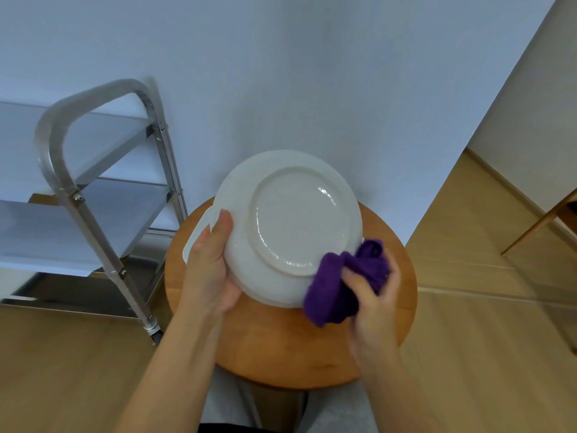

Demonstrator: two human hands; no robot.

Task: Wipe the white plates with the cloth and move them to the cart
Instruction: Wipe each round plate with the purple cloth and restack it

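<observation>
The left hand [209,270] grips a round white plate [290,226] by its left rim. The thumb lies on the plate's back and the other fingers are hidden under it. The plate is turned so its bottom, with a raised ring, faces the camera. It is tilted and held up over a round brown wooden stool [281,348].

The right hand [373,303] is closed around a bunched-up purple cloth [342,287]. The cloth touches the plate at its lower right edge.

Behind the held plate, on the left, part of another white plate's rim [196,237] peeks out. It seems to lie on the stool, but most of it is hidden.

A shiny metal cart with flat shelves [93,189] stands on the left, near the stool, on a light wooden floor [487,354]. No plates show on the parts of its shelves that can be seen. A pale wall [312,73] is behind everything.
</observation>
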